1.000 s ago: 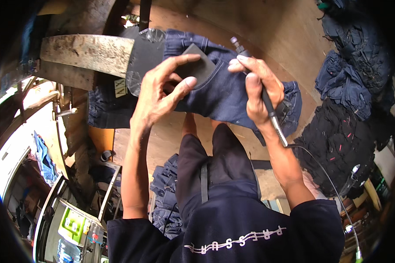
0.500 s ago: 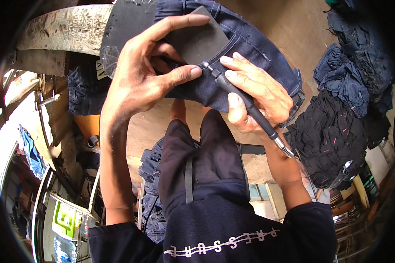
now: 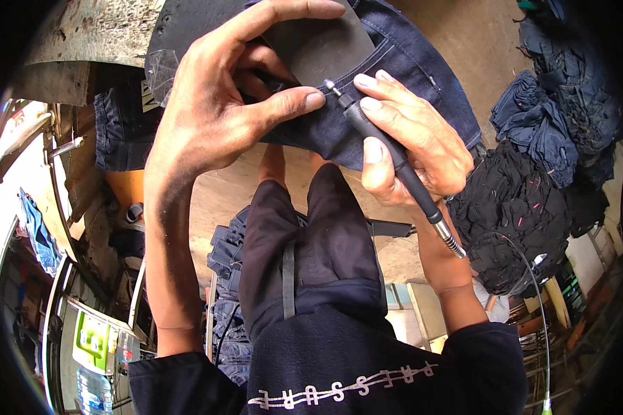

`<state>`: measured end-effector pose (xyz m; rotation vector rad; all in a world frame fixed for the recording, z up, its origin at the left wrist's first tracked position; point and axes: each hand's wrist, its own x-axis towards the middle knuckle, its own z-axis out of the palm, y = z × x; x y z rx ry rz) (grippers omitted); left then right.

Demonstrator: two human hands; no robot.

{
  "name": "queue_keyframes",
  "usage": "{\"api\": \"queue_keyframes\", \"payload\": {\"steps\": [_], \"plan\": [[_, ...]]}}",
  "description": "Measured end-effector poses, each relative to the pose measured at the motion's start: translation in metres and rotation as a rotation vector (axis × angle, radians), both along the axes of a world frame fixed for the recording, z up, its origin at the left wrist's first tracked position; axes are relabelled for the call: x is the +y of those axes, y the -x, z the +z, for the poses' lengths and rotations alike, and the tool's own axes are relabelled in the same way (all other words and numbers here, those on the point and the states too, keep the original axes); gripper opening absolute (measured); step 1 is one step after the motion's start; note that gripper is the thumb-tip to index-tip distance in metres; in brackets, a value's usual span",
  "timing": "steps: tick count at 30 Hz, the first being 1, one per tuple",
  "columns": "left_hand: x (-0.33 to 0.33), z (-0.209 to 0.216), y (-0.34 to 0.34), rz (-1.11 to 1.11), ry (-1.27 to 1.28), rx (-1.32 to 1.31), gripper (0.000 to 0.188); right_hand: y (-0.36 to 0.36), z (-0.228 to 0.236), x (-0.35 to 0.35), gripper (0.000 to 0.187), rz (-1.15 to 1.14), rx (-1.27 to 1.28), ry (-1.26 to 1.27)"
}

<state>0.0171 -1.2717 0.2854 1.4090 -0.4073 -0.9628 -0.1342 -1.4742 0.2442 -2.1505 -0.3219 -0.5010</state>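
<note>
Dark blue denim jeans [image 3: 422,69] lie over a black board [image 3: 180,31] at the top of the view. On the denim rests a flat black plate [image 3: 322,52] with a rounded corner, beside a stitched seam. My left hand [image 3: 225,97] spans the plate: the index finger lies along its far side, the thumb presses by its near edge, the other fingers are bent at its left. In my right hand [image 3: 422,142] is a black rotary tool handpiece [image 3: 392,152], held like a pen. Its small metal tip is at the plate's near edge, close to my left thumb; contact cannot be made out.
A heap of black cloth [image 3: 512,207] and bundled blue denim [image 3: 536,117] lie at the right. A thin cable [image 3: 540,297] runs down there. More denim [image 3: 228,263] is piled left of my legs. A green-and-white container [image 3: 93,342] and a clear bottle [image 3: 93,391] stand lower left.
The view has shifted slightly. The tool tip has moved a little left along the plate's near edge. My left hand keeps its hold on the plate, and the thin cable now shows at the right.
</note>
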Motion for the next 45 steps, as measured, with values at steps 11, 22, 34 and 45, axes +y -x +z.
{"api": "queue_keyframes", "payload": {"steps": [11,22,34,45], "plan": [[0.010,-0.009,0.016,0.041,-0.236,-0.193,0.074,0.001,0.005,0.003,0.030,-0.030,0.049,-0.005],[0.006,-0.004,0.017,0.044,-0.282,-0.193,0.072,0.001,0.003,0.003,0.033,-0.021,0.040,-0.011],[0.003,0.000,0.018,0.088,-0.266,-0.106,0.077,0.003,-0.001,-0.012,0.031,-0.197,0.009,-0.116],[-0.012,-0.023,0.056,0.414,-0.129,-0.120,0.078,-0.004,0.001,-0.036,0.031,0.025,0.054,-0.125]]}}
